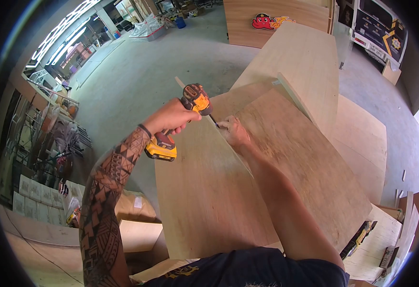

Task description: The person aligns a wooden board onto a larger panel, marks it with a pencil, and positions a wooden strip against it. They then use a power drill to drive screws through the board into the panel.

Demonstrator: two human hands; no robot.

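My left hand (175,117) is wrapped around the grip of a yellow and black cordless drill (198,99), its battery (161,147) hanging below. The drill's bit (213,120) slants down to the right, toward the edge of a light plywood panel (204,191). Close by the bit's tip, my right hand (233,130) has its fingers pinched together at a narrow wooden strip (228,146) along that edge. Whatever lies between those fingertips is too small to make out. Under my right forearm lies a browner plywood sheet (295,148).
More pale boards (298,52) extend behind and to the right. A yellow and black tool (358,239) lies at lower right. Stacked white boxes (37,196) and a brown package (135,206) are at lower left. A vehicle (379,33) stands at the far right.
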